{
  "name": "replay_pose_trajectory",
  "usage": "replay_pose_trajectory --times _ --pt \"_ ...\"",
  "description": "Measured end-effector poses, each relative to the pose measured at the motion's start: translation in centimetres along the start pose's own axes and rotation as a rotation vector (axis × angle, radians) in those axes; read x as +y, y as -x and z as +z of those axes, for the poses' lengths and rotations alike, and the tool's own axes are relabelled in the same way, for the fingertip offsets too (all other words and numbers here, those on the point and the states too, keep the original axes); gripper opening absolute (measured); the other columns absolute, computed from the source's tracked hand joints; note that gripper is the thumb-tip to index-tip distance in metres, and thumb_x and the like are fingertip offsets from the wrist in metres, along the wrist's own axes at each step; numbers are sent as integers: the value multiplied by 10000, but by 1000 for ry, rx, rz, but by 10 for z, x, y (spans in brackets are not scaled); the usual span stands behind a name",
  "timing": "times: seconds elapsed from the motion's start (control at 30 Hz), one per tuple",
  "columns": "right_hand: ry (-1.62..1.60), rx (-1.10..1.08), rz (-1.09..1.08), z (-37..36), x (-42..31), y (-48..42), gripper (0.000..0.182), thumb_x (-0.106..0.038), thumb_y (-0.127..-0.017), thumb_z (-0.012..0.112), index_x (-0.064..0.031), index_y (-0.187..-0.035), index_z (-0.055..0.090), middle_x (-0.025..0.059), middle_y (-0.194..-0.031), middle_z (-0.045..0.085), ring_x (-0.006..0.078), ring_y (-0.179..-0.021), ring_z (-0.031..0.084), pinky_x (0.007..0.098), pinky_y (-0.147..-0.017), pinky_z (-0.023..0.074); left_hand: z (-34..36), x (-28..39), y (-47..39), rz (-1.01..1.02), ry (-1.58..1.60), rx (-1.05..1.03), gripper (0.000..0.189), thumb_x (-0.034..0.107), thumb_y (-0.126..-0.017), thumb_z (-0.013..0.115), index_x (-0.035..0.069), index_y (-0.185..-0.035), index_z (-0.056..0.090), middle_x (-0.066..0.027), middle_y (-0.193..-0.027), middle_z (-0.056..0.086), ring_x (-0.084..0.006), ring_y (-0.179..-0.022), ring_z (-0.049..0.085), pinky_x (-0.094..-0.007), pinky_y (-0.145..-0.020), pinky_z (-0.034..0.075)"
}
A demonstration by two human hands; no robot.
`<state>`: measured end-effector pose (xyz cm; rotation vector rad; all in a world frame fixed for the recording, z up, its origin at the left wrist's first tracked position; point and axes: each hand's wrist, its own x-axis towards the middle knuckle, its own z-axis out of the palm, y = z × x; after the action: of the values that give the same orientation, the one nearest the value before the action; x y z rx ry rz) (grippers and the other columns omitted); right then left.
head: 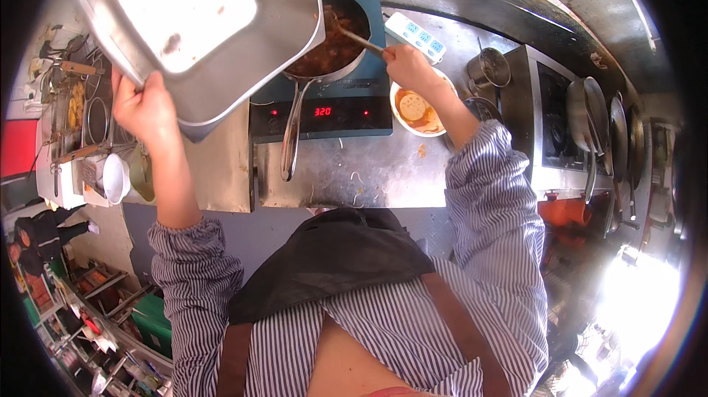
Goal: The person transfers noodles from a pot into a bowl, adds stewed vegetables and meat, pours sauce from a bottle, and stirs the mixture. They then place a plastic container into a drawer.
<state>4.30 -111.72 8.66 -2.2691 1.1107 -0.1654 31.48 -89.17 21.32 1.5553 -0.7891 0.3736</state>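
Note:
My left hand [145,106] grips the near left rim of a large metal basin [276,21], which is held tilted beside and partly over the pan. Its inside is nearly bare, with a few food bits. My right hand [409,68] is closed on the handle of a utensil [359,40] whose head lies in the pan. The steel frying pan [299,120] holds dark reddish-brown food in sauce [326,54] and stands on a lit induction cooker [351,115]. Under my right forearm is a white bowl [396,112] smeared with orange sauce.
Behind the bowl lies a white power strip [415,36]. A small steel pot [489,67] stands at the right, near an oven-like appliance [558,115] and hanging pans [586,115]. Wire baskets and a white bowl [116,178] are at the left. A person [41,236] is at the far left.

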Motion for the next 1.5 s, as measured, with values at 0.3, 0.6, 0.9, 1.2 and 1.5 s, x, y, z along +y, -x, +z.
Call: replay_pose_trajectory --times 0.3,0.6,0.9,1.2,1.5 --pt "-462 -306 354 -36 -5 3 195 -180 -890 437 -55 -973 562 68 -662 569 147 -476 510 276 -392 391 -133 -49 10 -999 313 -101 459 -30 -633 521 -28 -1092 490 -126 -1015 558 -259 -913 574 -371 -820 488" --pt "359 192 -251 -46 -4 34 215 -131 -821 495 -69 -1026 512 195 -654 599 337 -647 610 428 -557 478 -207 -32 69 -1289 348 67 467 -3 -617 510 -52 -1081 485 -148 -1021 556 -304 -922 561 -396 -844 484" --pt "202 219 -178 4 13 10 192 -166 -836 475 -53 -929 600 168 -697 620 352 -657 612 400 -622 503 -212 11 70 -1158 226 78 393 23 -618 539 -32 -1007 515 -110 -961 556 -252 -886 559 -355 -801 485" --pt "-11 885 14 5 -10 203 366 -333 -798 583 -17 -971 518 184 -832 578 329 -673 595 402 -614 483 -171 66 109 -169 17 -667 248 189 -859 408 24 -1017 501 -88 -982 499 -198 -934 493 -294 -830 399" --pt "-1095 471 109 71 -119 490 702 -258 -771 684 -38 -1306 287 124 -1261 416 211 -1025 520 323 -836 461 -77 117 166 -974 535 -939 442 64 -654 518 4 -1091 514 -97 -1010 494 -201 -940 474 -308 -864 383"
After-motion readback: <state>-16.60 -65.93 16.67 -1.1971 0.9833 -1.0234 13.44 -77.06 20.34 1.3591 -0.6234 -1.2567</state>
